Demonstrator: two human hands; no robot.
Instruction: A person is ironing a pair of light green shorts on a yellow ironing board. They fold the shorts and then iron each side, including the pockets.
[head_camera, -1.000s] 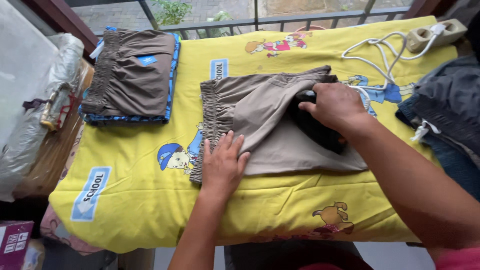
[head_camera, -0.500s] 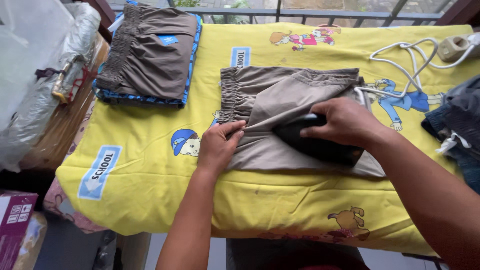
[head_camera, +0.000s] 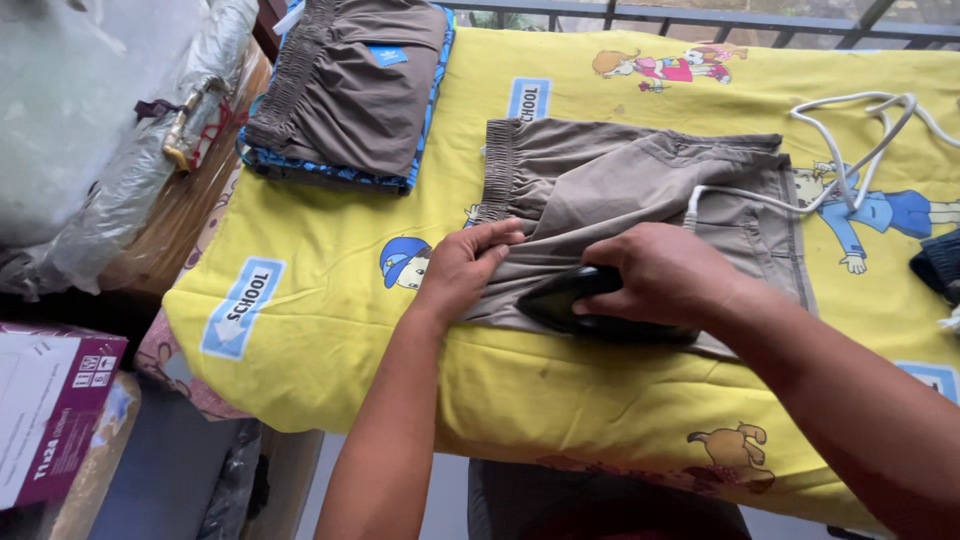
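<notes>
Shorts (head_camera: 640, 190): matt brown woven cloth, ribbed elastic waistband. Iron (head_camera: 570, 300): glossy black plastic. Cover sheet (head_camera: 340, 300): matt yellow printed cotton. Cord (head_camera: 850, 130): smooth white. Far-left bag (head_camera: 110, 200): clear crinkled plastic.

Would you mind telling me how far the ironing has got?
Done: folded brown shorts lie stacked at the cloth's far left corner. In hand: the right hand presses a dark iron on the khaki shorts, whose fabric the left hand pinches. Left: these shorts remain unfolded.

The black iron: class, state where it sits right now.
In the head view, the black iron rests on the brown shorts, under the right hand, beside the left hand.
</notes>
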